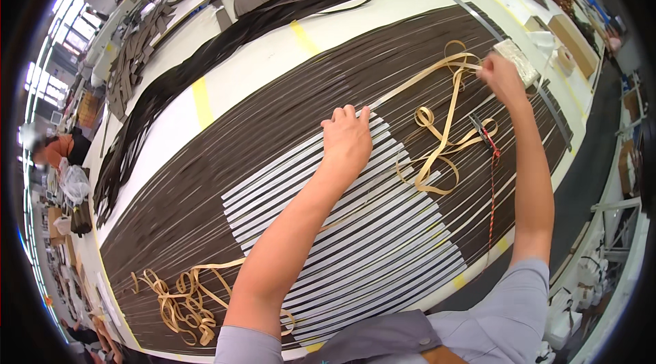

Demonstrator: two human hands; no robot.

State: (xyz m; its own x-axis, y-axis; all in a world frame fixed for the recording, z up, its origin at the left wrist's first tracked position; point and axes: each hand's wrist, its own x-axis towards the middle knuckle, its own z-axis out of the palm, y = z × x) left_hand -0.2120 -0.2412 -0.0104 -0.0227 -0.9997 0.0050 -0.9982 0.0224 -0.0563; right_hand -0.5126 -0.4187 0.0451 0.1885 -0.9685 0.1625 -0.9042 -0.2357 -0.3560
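Dark brown flat strips (266,121) lie side by side across the worktable, with a band of white strips (369,241) among them. My left hand (347,135) rests at the far edge of that band, fingers bent and slightly apart. A narrow tan tape (417,80) runs from under its fingertips to my right hand (501,77). At the far right, my right hand is closed on this tape. Loose loops of tan tape (444,138) lie between the hands and my right forearm. Tweezers (482,130) with a red cord lie beside that forearm.
A tangle of tan tape (188,306) lies at the near left. Metal bars (471,16) cross the strips' right ends, beside a wrapped pale block (514,62). A dark strip bundle (225,43) stretches along the far side. Another person (65,149) is at the left.
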